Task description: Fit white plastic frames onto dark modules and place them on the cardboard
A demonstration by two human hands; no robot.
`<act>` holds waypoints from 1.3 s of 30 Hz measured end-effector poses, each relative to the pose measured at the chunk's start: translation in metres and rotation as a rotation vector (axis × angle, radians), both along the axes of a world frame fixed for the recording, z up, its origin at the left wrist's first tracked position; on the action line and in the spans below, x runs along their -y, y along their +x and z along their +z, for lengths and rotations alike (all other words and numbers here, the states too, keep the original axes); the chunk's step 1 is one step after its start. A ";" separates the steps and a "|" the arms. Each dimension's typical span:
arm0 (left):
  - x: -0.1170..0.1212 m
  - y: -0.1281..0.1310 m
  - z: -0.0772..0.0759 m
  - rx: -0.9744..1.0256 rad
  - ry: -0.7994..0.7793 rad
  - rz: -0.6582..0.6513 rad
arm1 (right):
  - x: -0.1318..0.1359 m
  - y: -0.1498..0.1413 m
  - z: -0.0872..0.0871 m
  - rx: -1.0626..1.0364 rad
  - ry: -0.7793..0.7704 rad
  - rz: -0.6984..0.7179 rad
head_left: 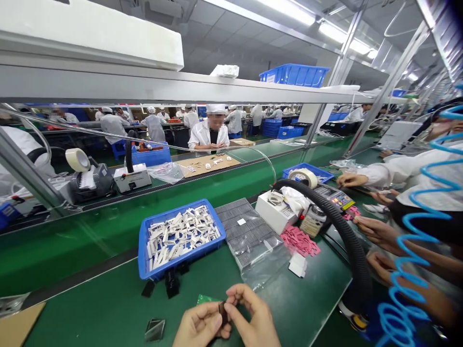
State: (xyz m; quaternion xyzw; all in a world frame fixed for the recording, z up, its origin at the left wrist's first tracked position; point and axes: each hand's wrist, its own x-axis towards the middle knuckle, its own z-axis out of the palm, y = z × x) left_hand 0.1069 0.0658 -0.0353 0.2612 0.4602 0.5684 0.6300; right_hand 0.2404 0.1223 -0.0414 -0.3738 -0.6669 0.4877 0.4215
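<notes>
Here both hands (249, 318) pinch a dark piece (223, 312) beside a green board (206, 299)

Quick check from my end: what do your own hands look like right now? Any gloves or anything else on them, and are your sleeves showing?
Both are bare: the left hand and the right hand show no gloves, finger cots, rings or tape, and no cables or markings. The bottom edge of the view cuts them off, so no cuff or sleeve of yours shows.

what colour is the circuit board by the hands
The circuit board is green; it shows best in the head view.
</notes>
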 end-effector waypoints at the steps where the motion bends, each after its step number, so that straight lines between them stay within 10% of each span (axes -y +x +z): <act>1: 0.000 -0.001 0.001 -0.001 0.000 0.005 | 0.000 0.002 0.004 0.004 -0.024 0.050; 6: 0.001 -0.005 0.014 -0.015 -0.022 0.168 | -0.005 0.026 0.015 -0.148 -0.141 0.040; 12: 0.002 -0.004 0.019 0.000 -0.027 0.174 | -0.007 0.052 -0.013 -0.060 -0.142 0.045; 19: 0.002 -0.001 0.003 -0.038 0.036 0.070 | 0.001 0.057 -0.037 0.416 0.372 -0.025; 29: 0.002 0.006 -0.002 -0.013 0.087 -0.005 | 0.001 0.031 0.010 0.347 0.532 0.095; 33: 0.002 0.008 -0.008 -0.076 0.152 0.069 | 0.002 0.024 0.012 0.187 0.397 0.132; 39: 0.007 0.001 0.005 -0.588 0.317 0.255 | 0.010 0.026 -0.003 -0.091 -0.194 0.335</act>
